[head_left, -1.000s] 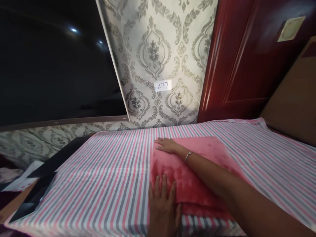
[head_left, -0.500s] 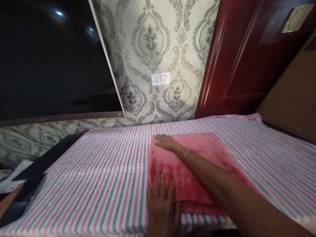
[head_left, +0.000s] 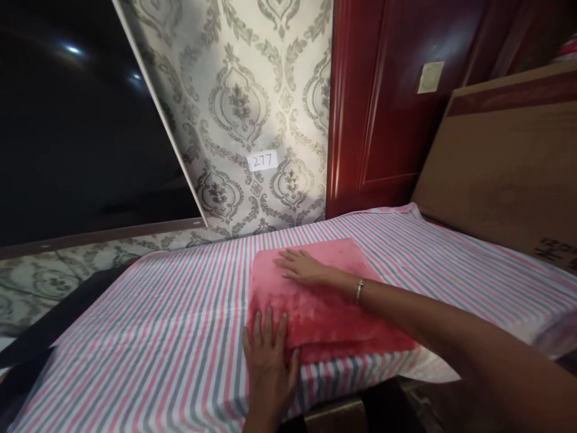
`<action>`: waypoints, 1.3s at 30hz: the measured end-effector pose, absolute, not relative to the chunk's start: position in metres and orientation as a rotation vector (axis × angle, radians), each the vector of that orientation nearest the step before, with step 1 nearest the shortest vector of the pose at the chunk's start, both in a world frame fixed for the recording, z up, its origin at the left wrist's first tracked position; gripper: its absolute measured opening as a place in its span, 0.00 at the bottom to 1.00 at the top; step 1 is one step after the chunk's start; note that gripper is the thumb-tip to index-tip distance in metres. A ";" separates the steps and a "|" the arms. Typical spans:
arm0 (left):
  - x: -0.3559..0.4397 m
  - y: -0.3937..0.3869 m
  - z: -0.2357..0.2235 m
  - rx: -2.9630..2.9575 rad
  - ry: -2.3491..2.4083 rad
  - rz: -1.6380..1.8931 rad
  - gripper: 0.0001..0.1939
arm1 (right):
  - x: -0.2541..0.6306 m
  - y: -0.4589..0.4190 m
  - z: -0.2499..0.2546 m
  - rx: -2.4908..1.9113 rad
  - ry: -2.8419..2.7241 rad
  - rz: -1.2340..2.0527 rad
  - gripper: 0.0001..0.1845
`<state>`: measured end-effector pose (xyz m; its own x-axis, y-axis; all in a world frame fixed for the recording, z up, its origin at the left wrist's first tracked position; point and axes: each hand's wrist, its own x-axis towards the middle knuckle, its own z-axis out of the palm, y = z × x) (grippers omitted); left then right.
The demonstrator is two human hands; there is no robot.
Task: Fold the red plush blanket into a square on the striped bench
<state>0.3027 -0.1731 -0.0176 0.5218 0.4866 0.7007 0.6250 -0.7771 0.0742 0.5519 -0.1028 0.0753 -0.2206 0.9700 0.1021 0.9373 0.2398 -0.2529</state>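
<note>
A folded pink-red plush cloth (head_left: pixel 324 322) lies flat on a striped tablecloth (head_left: pixel 180 319) in pink, grey and white. My right hand (head_left: pixel 301 266) rests flat on the cloth's far part with the fingers spread, and a silver bracelet (head_left: pixel 359 288) circles that wrist. At the cloth's near left corner, my left hand (head_left: pixel 268 355) lies with its fingers apart, touching the cloth's left edge. Neither hand grips anything.
Behind the table is a patterned wall with a paper label (head_left: pixel 262 160) reading 277. A dark screen (head_left: pixel 90 132) stands at the left. On the right are a red wooden door panel (head_left: pixel 392 120) and a large cardboard box (head_left: pixel 505 162).
The view has swung to the right and shows more of the box. My right hand has shifted inward from the cloth's far left corner. My left hand stays at the near left corner.
</note>
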 end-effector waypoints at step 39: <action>0.362 -0.198 -0.015 -2.667 -0.621 -0.952 0.37 | 0.620 -0.107 0.076 -1.949 -2.042 0.235 0.32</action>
